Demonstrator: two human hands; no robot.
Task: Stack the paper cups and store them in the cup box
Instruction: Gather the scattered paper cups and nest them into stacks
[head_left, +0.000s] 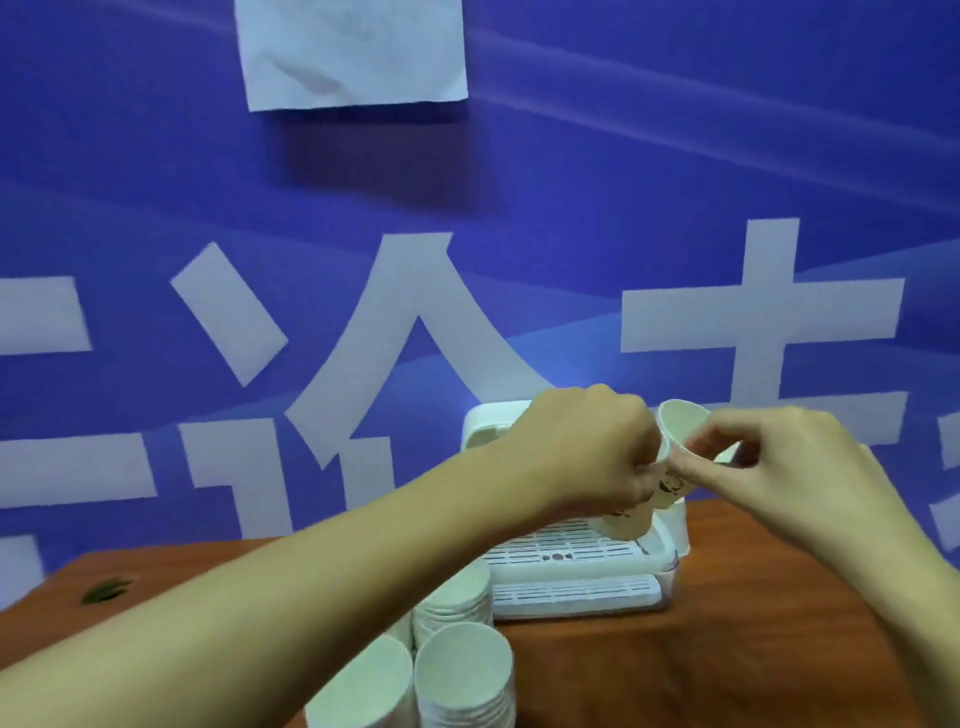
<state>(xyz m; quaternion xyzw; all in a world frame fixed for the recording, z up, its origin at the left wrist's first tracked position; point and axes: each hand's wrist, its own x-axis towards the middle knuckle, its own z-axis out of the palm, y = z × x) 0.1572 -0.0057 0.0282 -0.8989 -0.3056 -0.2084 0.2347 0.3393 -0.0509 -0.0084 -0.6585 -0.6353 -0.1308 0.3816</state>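
My left hand (587, 447) grips a white paper cup (626, 522) with a dark print, held above the white cup box (571, 558). My right hand (774, 457) pinches a second paper cup (680, 423), tilted with its open mouth facing me, right against the first cup. The box has a slotted white tray inside and a raised lid (488, 426) behind my left hand. Three stacks of white paper cups (462, 670) stand on the brown table in front of the box, partly hidden by my left forearm.
The brown wooden table (727, 649) meets a blue wall with large white characters. A small dark green leaf-like object (106, 591) lies at the table's left. A white sheet of paper (353, 52) hangs on the wall above.
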